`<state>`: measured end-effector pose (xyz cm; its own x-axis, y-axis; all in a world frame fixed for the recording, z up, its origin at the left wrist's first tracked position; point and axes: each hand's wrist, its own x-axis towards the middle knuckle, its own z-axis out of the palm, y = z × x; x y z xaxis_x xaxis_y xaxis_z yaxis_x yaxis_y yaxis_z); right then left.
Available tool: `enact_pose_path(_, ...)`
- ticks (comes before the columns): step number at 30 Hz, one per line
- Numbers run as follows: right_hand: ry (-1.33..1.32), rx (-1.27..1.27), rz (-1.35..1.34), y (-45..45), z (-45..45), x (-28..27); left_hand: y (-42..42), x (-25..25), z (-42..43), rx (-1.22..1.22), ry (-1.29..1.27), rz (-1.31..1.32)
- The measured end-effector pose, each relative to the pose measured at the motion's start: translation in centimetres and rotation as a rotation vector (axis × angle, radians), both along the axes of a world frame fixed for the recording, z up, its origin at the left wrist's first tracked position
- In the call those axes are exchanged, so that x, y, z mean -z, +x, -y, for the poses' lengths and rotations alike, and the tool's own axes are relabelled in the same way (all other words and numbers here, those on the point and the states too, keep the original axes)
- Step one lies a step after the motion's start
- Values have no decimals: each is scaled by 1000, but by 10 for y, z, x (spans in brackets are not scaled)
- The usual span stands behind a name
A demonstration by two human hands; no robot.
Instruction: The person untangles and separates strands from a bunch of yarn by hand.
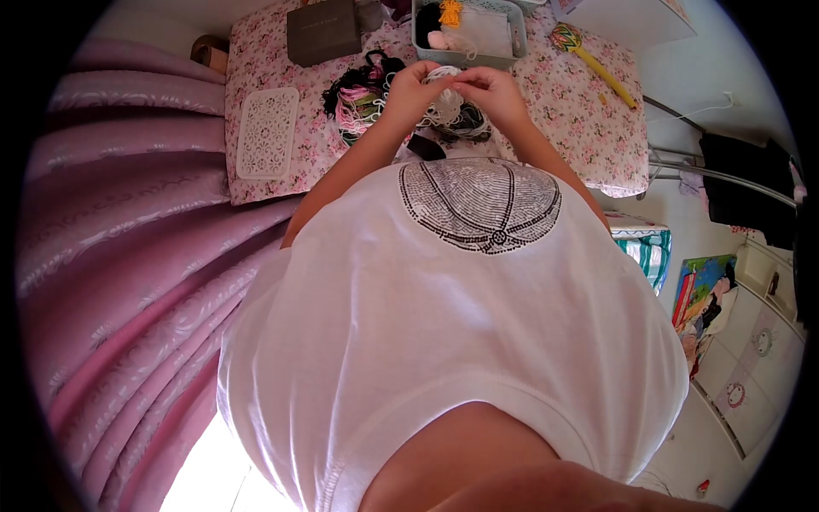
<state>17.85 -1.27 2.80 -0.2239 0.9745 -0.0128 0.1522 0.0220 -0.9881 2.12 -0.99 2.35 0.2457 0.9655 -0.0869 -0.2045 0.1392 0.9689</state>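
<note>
White yarn [447,107] hangs in a loose bundle between my two hands, over the table. My left hand [416,92] is closed on it, with the fingertips pinched near the top. My right hand [493,92] meets it from the other side, thumb and fingers also pinched on the white yarn. The fingertips of both hands almost touch. Below and to the left lies a tangled heap of yarn [363,109] in black, pink, green and white. Dark yarn [471,125] lies under my right hand. My shirt partly hides the table's near edge.
A floral cloth covers the table [573,128]. On it are a white lattice tray [268,134], a dark box [323,32], a grey-green basket [472,61] with yarn balls, and a yellow-handled object [604,75]. Pink curtains [136,154] hang at left; dark cloth [746,183] hangs at right.
</note>
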Motion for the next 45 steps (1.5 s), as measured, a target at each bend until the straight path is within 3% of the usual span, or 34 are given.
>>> enact_pose_path(11, 1, 19, 16, 1, 0, 4, -1, 4, 3, 0, 69, -13)
enact_pose_path(17, -446, 33, -469, 3, -1, -3, -2, -6, 6, -73, 230, -379)
enact_pose_path(20, -451, 16, -486, 2, 2, -3, -2, -7, 6, -93, 276, -455)
enact_pose_path(23, -97, -131, -158, 7, -2, 3, -1, -2, 5, -86, 257, -445)
enact_pose_path(26, 21, -148, -115, 7, -2, -1, -2, -2, 5, -54, 242, -423)
enact_pose_path(45, 297, -37, 376, 4, 5, 1, -1, 24, 0, -35, 28, -169)
